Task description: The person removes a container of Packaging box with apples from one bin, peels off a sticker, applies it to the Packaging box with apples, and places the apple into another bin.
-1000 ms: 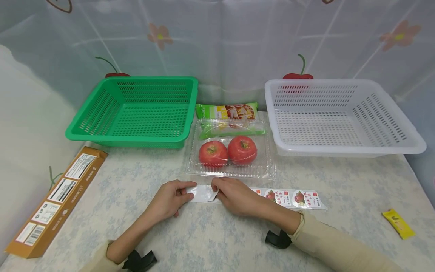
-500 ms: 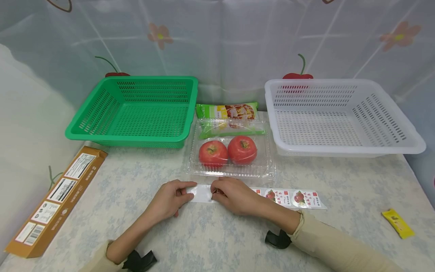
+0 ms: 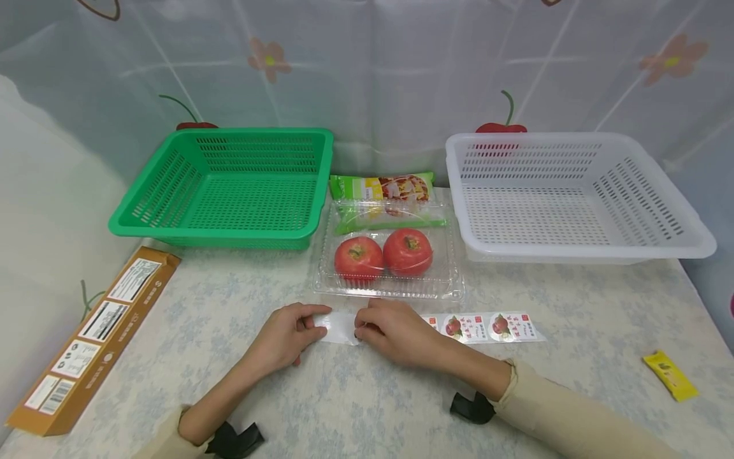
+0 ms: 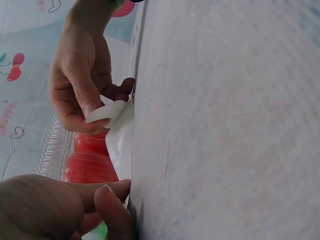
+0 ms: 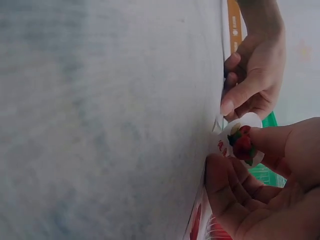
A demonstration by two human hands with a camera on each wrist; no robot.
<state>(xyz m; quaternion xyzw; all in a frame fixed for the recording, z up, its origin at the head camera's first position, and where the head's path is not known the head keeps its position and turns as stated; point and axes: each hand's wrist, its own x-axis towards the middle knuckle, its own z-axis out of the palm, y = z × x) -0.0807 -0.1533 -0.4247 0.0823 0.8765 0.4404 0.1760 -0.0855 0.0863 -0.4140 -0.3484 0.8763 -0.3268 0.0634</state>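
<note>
From up high on the head we look forward and down over the whole bench (image 3: 367, 395), from the hands to the baskets. The two wrist cameras sit very close, low by the bench top, turned sideways. All three views share the left hand (image 3: 285, 336), the right hand (image 3: 395, 331) and the sticker strip (image 3: 484, 327).

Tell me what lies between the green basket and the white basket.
In the head view, a green snack packet at the back and, in front of it, a clear clamshell box holding two tomatoes lie between the green basket and the white basket.
</note>
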